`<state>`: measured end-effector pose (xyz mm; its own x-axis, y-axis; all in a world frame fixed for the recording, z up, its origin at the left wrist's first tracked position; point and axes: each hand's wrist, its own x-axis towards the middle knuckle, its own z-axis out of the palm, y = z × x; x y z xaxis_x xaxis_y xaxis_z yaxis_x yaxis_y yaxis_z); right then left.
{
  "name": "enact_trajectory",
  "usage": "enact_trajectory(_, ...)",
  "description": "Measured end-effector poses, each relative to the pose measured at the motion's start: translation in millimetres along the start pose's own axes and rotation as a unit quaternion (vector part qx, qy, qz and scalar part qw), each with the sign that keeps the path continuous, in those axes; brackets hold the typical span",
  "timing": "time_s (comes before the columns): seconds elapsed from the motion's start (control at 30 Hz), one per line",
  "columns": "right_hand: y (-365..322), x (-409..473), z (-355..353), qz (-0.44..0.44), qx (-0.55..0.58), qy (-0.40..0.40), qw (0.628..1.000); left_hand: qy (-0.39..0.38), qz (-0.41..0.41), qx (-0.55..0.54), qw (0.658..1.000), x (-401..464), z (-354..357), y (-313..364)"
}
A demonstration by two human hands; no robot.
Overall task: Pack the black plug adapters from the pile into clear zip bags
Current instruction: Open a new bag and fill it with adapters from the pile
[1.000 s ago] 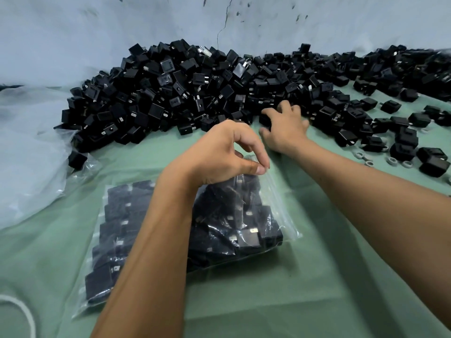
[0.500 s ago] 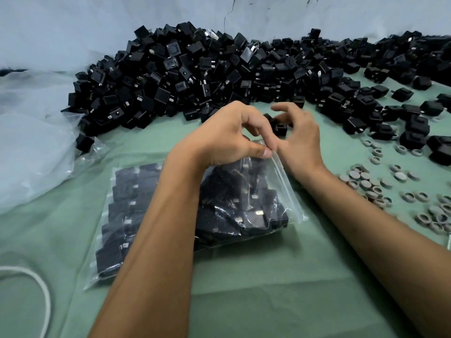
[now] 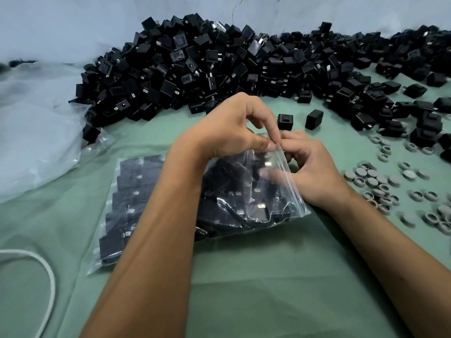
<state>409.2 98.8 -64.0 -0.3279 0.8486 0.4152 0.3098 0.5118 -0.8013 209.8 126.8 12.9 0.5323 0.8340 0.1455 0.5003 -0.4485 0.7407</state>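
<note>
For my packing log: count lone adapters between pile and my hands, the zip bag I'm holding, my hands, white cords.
lone adapters: 2
zip bag: 1
hands: 2, left hand and right hand
white cord: 1
Total: 6

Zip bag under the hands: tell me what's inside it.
The zip bag holds black plug adapters, some showing metal prongs. The left forearm covers its middle, so their number cannot be counted. The left hand and right hand pinch its mouth.

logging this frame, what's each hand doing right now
Left hand: pinching the zip bag at its top edge.
Right hand: fingers curled at the bag's mouth, gripping it.
</note>
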Motion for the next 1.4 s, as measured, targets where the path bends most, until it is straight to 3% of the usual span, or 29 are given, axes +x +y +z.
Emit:
enact_trajectory(0.4,-2,-1,8,0.044,0.118,0.023,0.992,0.003,0.011,-0.003,1.000,0,0,-2)
enact_trajectory(0.6,1,0,4,0.070,0.045,0.080,0.993,0.004,0.009,-0.009,1.000,-1,-2,-3)
enact_trajectory(0.8,-10,-1,16,0.044,0.102,0.027,0.993,0.008,0.015,-0.009,1.000,1,0,-1)
enact_trajectory(0.93,-10,1,12,0.059,0.121,0.042,0.990,0.007,0.018,-0.011,1.000,-1,-1,-1)
enact_trajectory(1.1,-15,0,15,0.071,0.188,-0.030,0.979,0.009,0.017,-0.014,1.000,-2,-2,0)
enact_trajectory(1.4,-23,-5,14,0.124,0.233,-0.017,0.964,0.014,0.037,-0.031,0.999,-4,-7,1)
